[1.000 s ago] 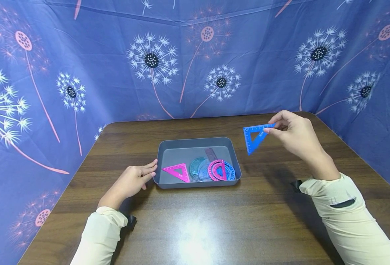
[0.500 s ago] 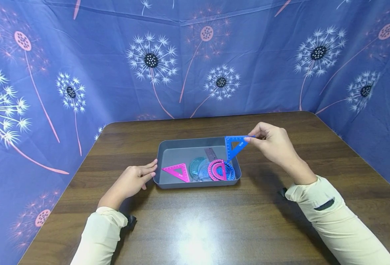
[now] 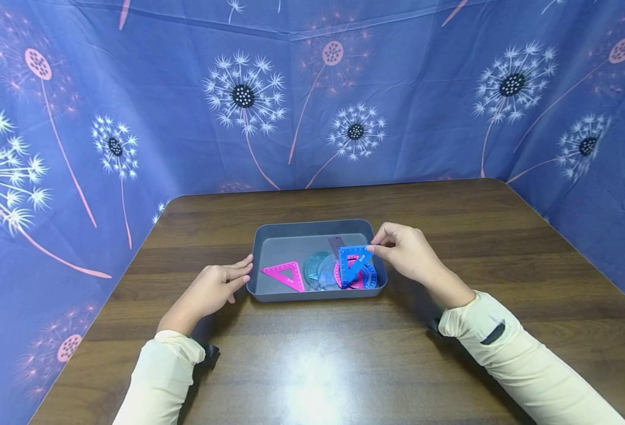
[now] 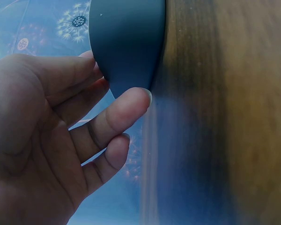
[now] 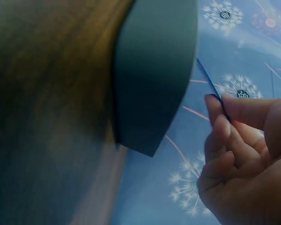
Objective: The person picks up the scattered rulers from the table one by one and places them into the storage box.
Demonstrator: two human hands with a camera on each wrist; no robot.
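My right hand pinches a blue set square by its top right corner, holding it over the right end of a grey tray. In the right wrist view the set square shows edge-on between thumb and fingertips, beside the tray's outer wall. My left hand rests its extended fingers on the tray's left end; in the left wrist view the fingertips lie along the tray's wall. Inside the tray, a pink set square lies at the left.
Several protractors overlap at the tray's right: a teal one, a blue one and a pink one partly covered by the set square. A dark ruler-like strip lies behind them. The wooden table ends at a blue dandelion-print cloth.
My right hand has carried the blue set square left and down, from right of the tray to over the protractors in it. The left hand and the tray have stayed put.
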